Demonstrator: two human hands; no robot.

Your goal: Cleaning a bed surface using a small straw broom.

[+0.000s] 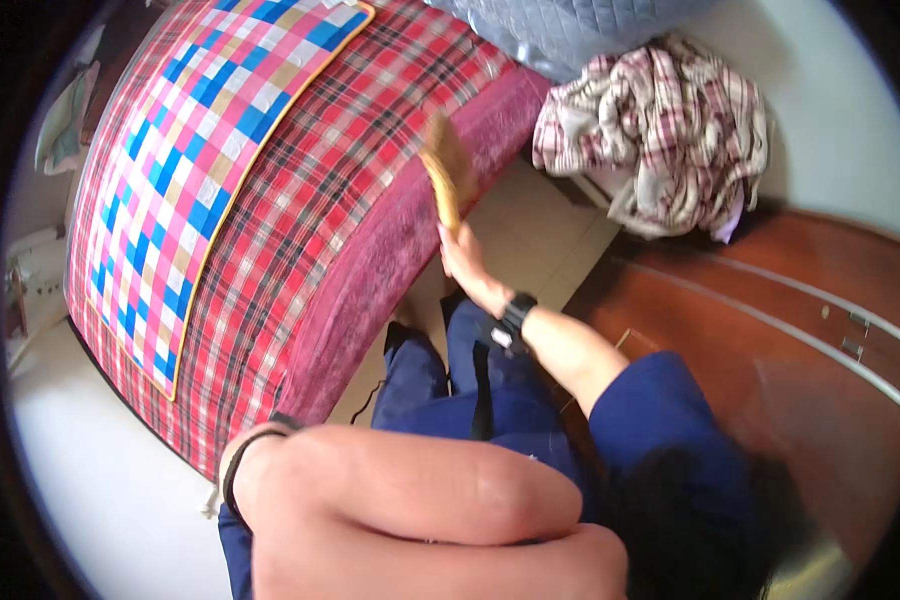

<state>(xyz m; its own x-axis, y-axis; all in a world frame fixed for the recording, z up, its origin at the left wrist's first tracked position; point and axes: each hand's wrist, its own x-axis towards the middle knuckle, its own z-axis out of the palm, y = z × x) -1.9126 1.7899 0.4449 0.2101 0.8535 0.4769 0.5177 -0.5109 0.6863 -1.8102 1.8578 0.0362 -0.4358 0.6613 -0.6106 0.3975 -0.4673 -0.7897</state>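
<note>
My right hand [466,259], with a black watch on its wrist, grips the handle of a bed brush [444,169] that looks yellow and brown and is slightly blurred. The brush is raised before the magenta edge [390,247] of a bed. A red plaid sheet [330,142] covers the bed, and on it lies a multicoloured checked mat [187,157] with a yellow border. Very near the camera, my left hand [427,517] fills the bottom of the view, its fingers bent and a dark band round the wrist. Whether it holds anything is hidden.
A crumpled plaid blanket [652,127] is heaped beyond the bed's corner, beside a grey-blue quilted cover [592,30]. Reddish-brown wooden panels with metal rails [780,345] stand on the right. Pale floor tiles [532,225] show beside the bed.
</note>
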